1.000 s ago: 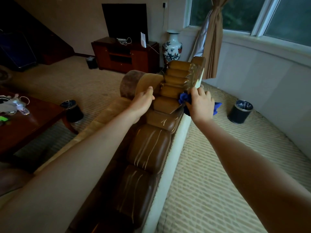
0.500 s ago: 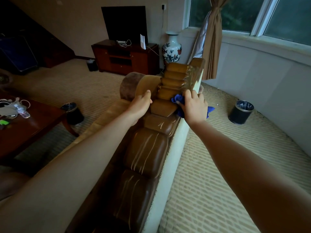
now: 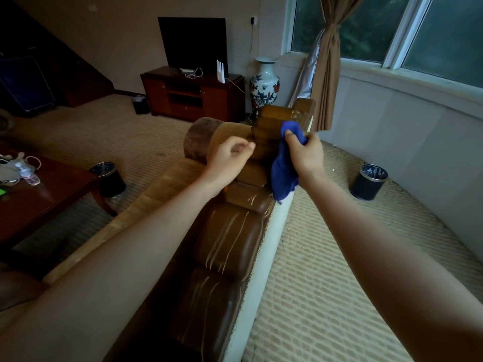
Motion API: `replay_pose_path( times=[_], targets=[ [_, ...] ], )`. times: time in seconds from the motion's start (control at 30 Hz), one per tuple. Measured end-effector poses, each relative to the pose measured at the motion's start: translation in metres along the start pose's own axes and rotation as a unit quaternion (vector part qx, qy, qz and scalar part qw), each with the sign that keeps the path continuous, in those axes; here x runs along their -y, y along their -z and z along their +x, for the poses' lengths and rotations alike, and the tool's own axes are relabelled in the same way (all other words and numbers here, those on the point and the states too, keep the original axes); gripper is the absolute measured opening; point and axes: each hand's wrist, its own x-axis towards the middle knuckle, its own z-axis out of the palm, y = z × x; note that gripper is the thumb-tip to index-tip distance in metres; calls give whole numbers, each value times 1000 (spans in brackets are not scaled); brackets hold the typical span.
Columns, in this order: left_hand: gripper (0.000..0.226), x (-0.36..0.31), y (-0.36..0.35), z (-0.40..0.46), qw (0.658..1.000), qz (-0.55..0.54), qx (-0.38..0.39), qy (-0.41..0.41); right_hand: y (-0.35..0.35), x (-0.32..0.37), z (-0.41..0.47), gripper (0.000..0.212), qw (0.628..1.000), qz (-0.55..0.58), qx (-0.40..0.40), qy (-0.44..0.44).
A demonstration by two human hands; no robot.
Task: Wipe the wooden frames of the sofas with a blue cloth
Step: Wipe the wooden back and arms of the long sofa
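A: Right hand (image 3: 305, 155)?
B: Gripping the blue cloth (image 3: 283, 167), bunched at the top, the rest hanging beside the sofa's wooden frame (image 3: 300, 114) at the far end of the backrest (image 3: 230, 241).
A: Touching the wood?
B: Can't tell.
A: Left hand (image 3: 230, 158)?
B: Fingers curled, holding nothing, raised over the backrest top.
A: Surroundings?
B: Dark bin (image 3: 368, 181) on the carpet to the right, vase (image 3: 264, 82) beside the TV cabinet (image 3: 193, 92).
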Motion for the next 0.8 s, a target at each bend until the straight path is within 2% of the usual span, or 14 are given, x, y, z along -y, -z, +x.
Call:
replay_pose_path(
  times=[0.07,0.13,0.2,0.23,0.27,0.33,0.37,0.43,0.53,0.6,0.67,0.7,0.8],
  targets=[
    [43,-10,-3,4,991,-106,76,12,-15,23,-4,25,986,139,83,-41],
    [40,-13,-3,10,976,-186,110,-3,-25,40,-12,33,942,259,204,-70],
    [31,-11,2,18,976,-209,60,-32,-29,49,-16,41,906,310,277,-82],
    [25,-8,6,23,975,-218,26,-31,-30,53,-15,41,911,295,279,-77],
    [19,-4,11,28,975,-220,-12,-19,-31,54,-12,41,931,250,261,-50],
    [10,5,20,43,973,-215,-86,25,-32,52,1,41,980,99,167,46],
    [9,11,24,52,967,-222,-118,47,-33,47,11,41,989,21,114,96],
    [13,25,26,71,958,-237,-140,76,-33,34,33,40,981,-83,41,171],
    [25,42,6,94,971,-204,-83,96,-40,10,62,37,945,-198,2,261],
    [32,48,-15,103,978,-179,-14,108,-53,-8,71,38,917,-283,-11,280],
    [41,50,-29,110,973,-187,52,127,-65,-24,71,39,885,-349,-60,304],
    [45,53,-33,113,968,-195,74,136,-68,-30,70,39,876,-356,-83,316],
    [48,64,-33,118,964,-194,97,154,-71,-33,73,37,880,-332,-101,324]
  ],
)
